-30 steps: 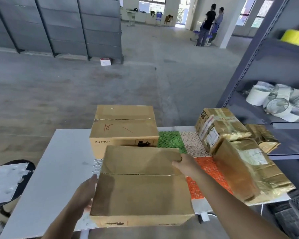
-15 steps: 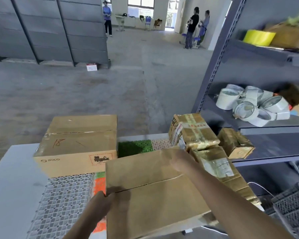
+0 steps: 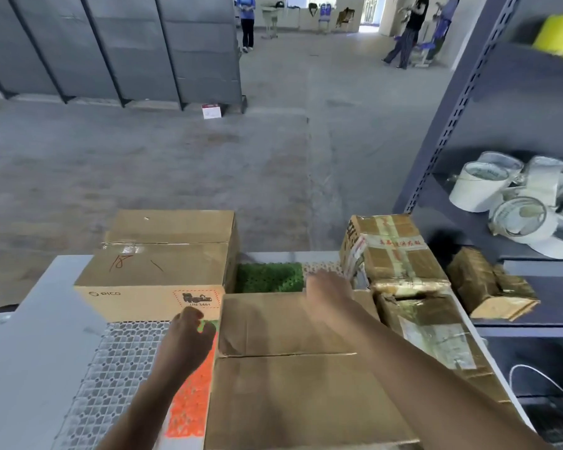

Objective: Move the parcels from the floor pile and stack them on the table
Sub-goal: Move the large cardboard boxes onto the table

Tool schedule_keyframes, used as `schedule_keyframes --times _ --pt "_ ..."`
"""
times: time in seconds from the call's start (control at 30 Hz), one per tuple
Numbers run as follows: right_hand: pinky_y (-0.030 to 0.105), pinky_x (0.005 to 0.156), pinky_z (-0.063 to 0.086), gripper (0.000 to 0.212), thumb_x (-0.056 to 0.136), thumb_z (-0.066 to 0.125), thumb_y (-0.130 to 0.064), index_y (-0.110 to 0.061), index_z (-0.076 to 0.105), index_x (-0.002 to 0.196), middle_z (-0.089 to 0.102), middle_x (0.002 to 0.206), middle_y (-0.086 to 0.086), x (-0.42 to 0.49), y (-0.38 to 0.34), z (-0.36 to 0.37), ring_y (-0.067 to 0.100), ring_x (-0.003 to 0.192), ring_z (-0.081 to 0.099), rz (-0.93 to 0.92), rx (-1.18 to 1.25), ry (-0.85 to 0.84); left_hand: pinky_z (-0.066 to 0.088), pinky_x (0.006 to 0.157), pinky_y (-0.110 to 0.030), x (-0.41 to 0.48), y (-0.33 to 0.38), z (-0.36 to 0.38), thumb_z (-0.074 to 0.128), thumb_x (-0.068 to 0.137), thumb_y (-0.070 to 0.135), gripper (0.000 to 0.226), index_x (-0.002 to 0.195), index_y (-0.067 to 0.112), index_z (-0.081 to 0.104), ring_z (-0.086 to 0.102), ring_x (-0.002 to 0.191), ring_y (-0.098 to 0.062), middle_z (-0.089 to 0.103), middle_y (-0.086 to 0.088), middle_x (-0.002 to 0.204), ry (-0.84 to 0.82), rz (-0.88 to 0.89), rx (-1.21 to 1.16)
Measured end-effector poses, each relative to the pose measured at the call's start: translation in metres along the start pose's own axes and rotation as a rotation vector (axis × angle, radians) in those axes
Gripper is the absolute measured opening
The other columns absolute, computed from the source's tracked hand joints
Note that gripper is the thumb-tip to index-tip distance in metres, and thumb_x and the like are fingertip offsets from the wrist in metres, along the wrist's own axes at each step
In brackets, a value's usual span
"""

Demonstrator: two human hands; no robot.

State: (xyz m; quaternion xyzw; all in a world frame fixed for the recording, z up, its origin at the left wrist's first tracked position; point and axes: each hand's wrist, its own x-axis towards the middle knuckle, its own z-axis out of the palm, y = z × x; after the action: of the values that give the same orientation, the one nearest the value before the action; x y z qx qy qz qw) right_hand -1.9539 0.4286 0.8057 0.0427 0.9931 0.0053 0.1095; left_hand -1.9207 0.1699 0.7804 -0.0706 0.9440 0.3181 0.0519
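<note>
Since the floor pile lies outside the view, the number of parcels left cannot be given; progress is judged from the table (image 3: pixel 30 352) alone.

Progress:
- A plain cardboard box (image 3: pixel 290 384) is set flat on the near right part of the table, over the orange mat (image 3: pixel 189 407). This placement is judged all but complete.
- A PICO box (image 3: pixel 163 271) stands at the far left, just beside the plain box's far corner.
- A long taped parcel (image 3: pixel 436 345) lies along the right edge, touching the plain box.
- A squarer taped parcel (image 3: pixel 394 251) sits at its far end; whether on it or behind it cannot be told.
- A small taped parcel (image 3: pixel 491 287) appears to rest on the rack shelf, off the table.
- Four parcels are thus counted on the table, laid mostly side by side; true stacking is judged hardly begun.

Hands:
- The right hand (image 3: pixel 329 293) is blurred over the plain box's far edge, fingers apparently stretched, nothing held.
- The left hand (image 3: pixel 184 342) is curled at the box's left side; a grip cannot be confirmed.

Writing:
- "PICO" with a logo and "UN 3481" in a red dashed label are read on the PICO box, with a red handwritten "18" on top.
- Red characters on the squarer parcel's tape and the long parcel's white label are illegible.
</note>
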Motion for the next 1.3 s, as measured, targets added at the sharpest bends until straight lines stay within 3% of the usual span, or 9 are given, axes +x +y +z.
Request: schedule_keyframes --times 0.17,0.3,0.5,0.63,0.8,0.9,1.0,1.17,1.3 --pt "0.034 0.066 0.046 0.028 0.1 0.038 -0.027 -0.01 0.056 0.087 0.06 0.088 0.008 0.029 -0.035 -0.005 0.026 0.084 0.062 -0.106 0.111 0.019 0.045 0.077 -0.036 0.075 0.001 -0.037 0.062 0.086 0.013 0.025 0.109 0.003 0.059 0.062 0.094 -0.037 0.065 -0.018 0.104 0.143 0.086 0.025" --pt "0.037 0.075 0.05 0.039 0.103 0.033 -0.037 -0.008 0.058 0.111 0.063 0.103 0.011 0.055 -0.07 -0.006 0.027 0.09 0.06 -0.119 0.228 -0.036 0.042 0.091 -0.046 0.129 -0.022 -0.055 0.069 0.081 0.014 0.031 0.109 0.005 0.061 0.051 0.11 -0.042 0.059 -0.024 0.113 0.212 0.113 0.168" --pt "0.03 0.067 0.04 0.053 0.102 0.035 -0.042 -0.004 0.043 0.138 0.061 0.11 0.009 0.091 -0.128 -0.012 0.025 0.094 0.059 -0.06 0.525 -0.141 0.035 0.098 -0.052 0.196 -0.103 -0.105 0.061 0.086 0.039 0.058 0.128 0.003 0.044 0.038 0.125 -0.042 0.044 -0.03 0.131 0.217 -0.327 0.172" --pt "0.035 0.081 0.049 0.055 0.1 0.04 -0.042 -0.001 0.044 0.137 0.057 0.129 0.016 0.104 -0.153 -0.013 0.029 0.106 0.061 0.011 0.609 -0.164 0.041 0.071 -0.036 0.219 -0.128 -0.124 0.061 0.087 0.029 0.056 0.125 -0.011 0.048 0.055 0.108 -0.044 0.056 -0.033 0.121 0.125 -0.524 -0.186" --pt "0.041 0.086 0.054 0.049 0.094 0.055 -0.042 -0.004 0.056 0.124 0.066 0.115 0.014 0.122 -0.156 -0.016 0.028 0.097 0.065 0.146 0.785 -0.15 0.045 0.067 -0.031 0.221 -0.101 -0.117 0.072 0.081 0.019 0.036 0.108 -0.002 0.063 0.058 0.086 -0.03 0.064 -0.017 0.1 0.059 -0.346 -0.371" --pt "0.025 0.075 0.045 0.052 0.095 0.056 -0.039 -0.014 0.041 0.138 0.058 0.123 0.004 0.124 -0.126 -0.033 0.015 0.094 0.058 0.197 0.812 -0.01 0.054 0.078 -0.042 0.216 -0.07 -0.106 0.072 0.079 0.013 0.023 0.099 0.005 0.064 0.062 0.089 -0.033 0.066 -0.015 0.097 0.045 -0.244 -0.414" --pt "0.025 0.06 0.038 0.045 0.095 0.054 -0.04 -0.017 0.048 0.132 0.059 0.117 0.001 0.122 -0.078 -0.051 0.01 0.079 0.053 0.272 0.732 0.071 0.05 0.072 -0.038 0.205 -0.032 -0.085 0.068 0.076 0.01 0.013 0.088 0.008 0.066 0.062 0.078 -0.029 0.066 -0.011 0.083 -0.046 -0.152 -0.42" --pt "0.03 0.08 0.036 0.043 0.097 0.051 -0.028 -0.007 0.043 0.133 0.055 0.124 0.013 0.09 -0.012 -0.053 0.032 0.113 0.054 0.421 0.588 0.051 0.045 0.067 -0.031 0.184 0.017 -0.033 0.069 0.08 0.012 0.012 0.092 0.008 0.069 0.06 0.076 -0.025 0.067 -0.011 0.084 -0.195 -0.065 -0.451" --pt "0.035 0.085 0.042 0.041 0.098 0.047 -0.027 0.0 0.043 0.129 0.052 0.128 0.021 0.076 0.02 -0.032 0.036 0.117 0.05 0.465 0.532 0.008 0.052 0.073 -0.041 0.17 0.031 -0.004 0.069 0.081 0.016 0.002 0.083 0.014 0.069 0.065 0.079 -0.03 0.069 -0.012 0.081 -0.224 -0.045 -0.399"
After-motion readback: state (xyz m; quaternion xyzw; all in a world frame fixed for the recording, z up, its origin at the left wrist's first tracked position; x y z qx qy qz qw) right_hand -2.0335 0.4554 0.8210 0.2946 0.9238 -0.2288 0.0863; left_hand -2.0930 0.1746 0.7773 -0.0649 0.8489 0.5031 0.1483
